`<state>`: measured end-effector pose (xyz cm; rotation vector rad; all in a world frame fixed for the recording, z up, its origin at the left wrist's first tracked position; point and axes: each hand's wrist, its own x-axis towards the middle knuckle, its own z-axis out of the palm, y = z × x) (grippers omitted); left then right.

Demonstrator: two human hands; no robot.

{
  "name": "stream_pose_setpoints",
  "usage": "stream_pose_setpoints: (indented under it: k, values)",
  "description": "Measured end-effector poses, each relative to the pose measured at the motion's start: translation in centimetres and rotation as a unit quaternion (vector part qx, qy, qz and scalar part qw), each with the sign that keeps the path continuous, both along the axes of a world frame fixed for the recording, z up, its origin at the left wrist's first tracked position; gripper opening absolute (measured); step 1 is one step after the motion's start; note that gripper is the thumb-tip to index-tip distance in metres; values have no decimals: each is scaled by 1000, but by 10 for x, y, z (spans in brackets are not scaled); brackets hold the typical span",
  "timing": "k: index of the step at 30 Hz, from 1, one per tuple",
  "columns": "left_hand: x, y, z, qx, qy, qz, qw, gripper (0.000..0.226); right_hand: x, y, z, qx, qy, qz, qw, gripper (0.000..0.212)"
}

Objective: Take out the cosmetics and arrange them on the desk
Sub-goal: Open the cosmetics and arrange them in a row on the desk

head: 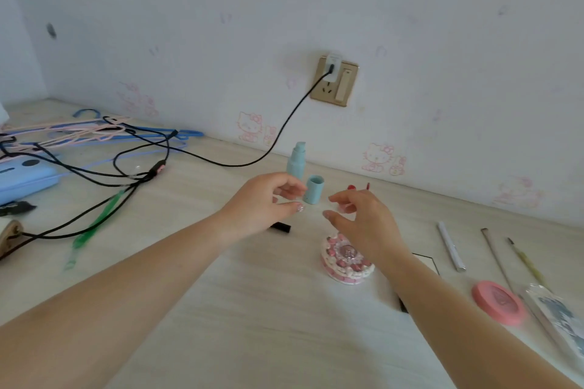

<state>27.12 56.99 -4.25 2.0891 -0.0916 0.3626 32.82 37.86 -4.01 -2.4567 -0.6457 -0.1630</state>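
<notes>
A light blue pump bottle (296,159) stands uncapped near the wall, and its blue cap (313,189) stands upright just to the right of it. My left hand (268,204) hovers left of the cap, fingers curled and apart, holding nothing. My right hand (360,218) hovers right of the cap, fingers spread, also holding nothing. A small red item (351,187) lies behind my right hand, partly hidden. Below my right hand sits a round pink decorated compact (346,262). A black tube (280,227) lies under my left hand.
To the right lie a white pen-shaped stick (451,246), two thin brushes (496,257), a pink oval case (499,302) and a clear packet (559,319). Black cables (132,174), hangers (94,133), a blue box (25,180) and a green strip (94,227) crowd the left. A wall socket (335,80) holds a plug.
</notes>
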Motion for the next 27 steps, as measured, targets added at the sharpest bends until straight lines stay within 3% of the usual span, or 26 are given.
stream_pose_setpoints:
  k: [12, 18, 21, 24, 27]
  values:
    - [78, -131, 2, 42, 23, -158, 986, 23, 42, -159, 9, 2, 21, -138, 990, 32]
    - [129, -181, -5, 95, 29, -166, 981, 22, 60, -195, 1, -122, 54, -183, 974, 46]
    - [149, -203, -13, 189, 24, -170, 967, 35, 70, -194, -11, -183, 69, -182, 964, 50]
    - [167, -215, -23, 309, -5, -193, 931, 45, 75, -191, -17, -198, 77, -183, 960, 48]
    - [176, -221, -29, 367, -25, -197, 909, 47, 79, -190, -21, -208, 65, -182, 959, 49]
